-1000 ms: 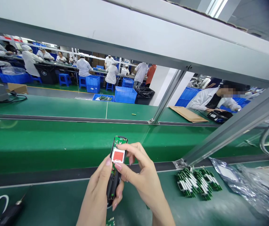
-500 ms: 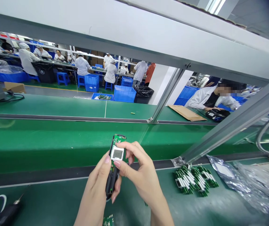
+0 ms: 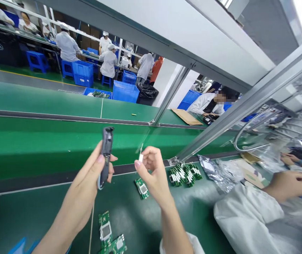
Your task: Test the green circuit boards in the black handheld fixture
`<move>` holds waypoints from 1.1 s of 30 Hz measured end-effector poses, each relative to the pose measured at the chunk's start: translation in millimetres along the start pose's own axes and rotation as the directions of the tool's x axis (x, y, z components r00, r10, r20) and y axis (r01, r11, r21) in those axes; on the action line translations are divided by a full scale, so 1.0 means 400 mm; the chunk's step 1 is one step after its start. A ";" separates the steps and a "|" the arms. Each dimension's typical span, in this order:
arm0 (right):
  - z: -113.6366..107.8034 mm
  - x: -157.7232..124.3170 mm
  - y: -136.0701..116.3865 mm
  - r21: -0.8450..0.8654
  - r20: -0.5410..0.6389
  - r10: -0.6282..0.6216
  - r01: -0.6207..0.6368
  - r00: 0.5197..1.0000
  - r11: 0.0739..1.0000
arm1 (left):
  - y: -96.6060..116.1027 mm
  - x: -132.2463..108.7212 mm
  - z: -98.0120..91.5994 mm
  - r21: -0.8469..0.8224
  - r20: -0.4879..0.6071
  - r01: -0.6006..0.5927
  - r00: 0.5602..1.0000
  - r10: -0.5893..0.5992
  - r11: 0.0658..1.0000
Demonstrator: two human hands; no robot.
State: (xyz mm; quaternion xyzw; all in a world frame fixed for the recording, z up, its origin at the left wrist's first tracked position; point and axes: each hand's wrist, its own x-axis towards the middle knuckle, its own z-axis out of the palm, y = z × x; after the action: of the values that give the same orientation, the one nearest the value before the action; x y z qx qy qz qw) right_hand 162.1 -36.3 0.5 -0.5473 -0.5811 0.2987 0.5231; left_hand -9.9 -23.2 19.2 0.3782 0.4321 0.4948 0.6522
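My left hand (image 3: pixel 88 180) is closed around a dark handheld plastic casing (image 3: pixel 106 144), held upright with its hollow inner side turned partly right. A thin circuit board (image 3: pixel 140 157), seen nearly edge-on with a white part showing, is pinched between the thumb and fingers of my right hand (image 3: pixel 152 169). The two hands are apart. Below my right hand, a green circuit board (image 3: pixel 141 189) with a square display lies on the table. Another board with a display (image 3: pixel 105 230) lies nearer me, touching or overlapping a further board (image 3: pixel 119 243).
A pile of circuit boards (image 3: pixel 184 174) lies to the right, beside silvery plastic bags (image 3: pixel 216 171). A slanted metal post (image 3: pixel 206 130) rises behind them. Close on the right is a co-worker's white sleeve (image 3: pixel 248 215) and hand (image 3: pixel 285 185). People work at benches beyond.
The circuit board has come out of the casing and moved right with my right hand. My left hand has shifted left with the casing. The view has turned right, bringing the co-worker's arm in.
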 end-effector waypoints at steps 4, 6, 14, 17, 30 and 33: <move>-0.080 -0.070 0.107 -0.585 0.170 0.200 -0.065 0.965 0.809 | 0.010 0.035 -0.031 -0.179 -0.113 -0.146 0.985 0.127 0.973; -0.095 -0.106 0.159 -0.686 0.217 0.254 -0.038 0.942 0.727 | 0.012 0.053 -0.047 -0.221 -0.140 -0.187 0.977 0.158 0.957; -0.079 -0.160 0.216 -0.700 0.172 0.256 -0.065 0.951 0.711 | 0.033 0.066 -0.055 -0.233 -0.149 -0.249 0.965 0.218 0.940; -0.075 -0.162 0.219 -0.687 0.086 0.269 -0.139 0.959 0.713 | 0.043 0.045 -0.054 -0.225 -0.145 -0.205 0.974 0.175 0.953; 0.222 -0.275 0.162 -0.695 0.354 0.469 -0.108 0.809 0.711 | 0.061 0.020 -0.048 -0.238 -0.031 -0.039 0.999 0.032 0.971; 0.266 -0.269 0.170 -0.755 0.380 0.489 -0.042 0.785 0.655 | 0.057 0.018 -0.053 -0.252 0.024 0.018 1.000 -0.013 0.968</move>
State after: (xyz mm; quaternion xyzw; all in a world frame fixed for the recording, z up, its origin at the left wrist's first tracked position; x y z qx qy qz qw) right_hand 69.0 -99.1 -121.5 -0.6768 -0.6834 0.2723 0.0256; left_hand -36.3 -9.8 31.8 0.2943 0.3615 0.5364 0.7036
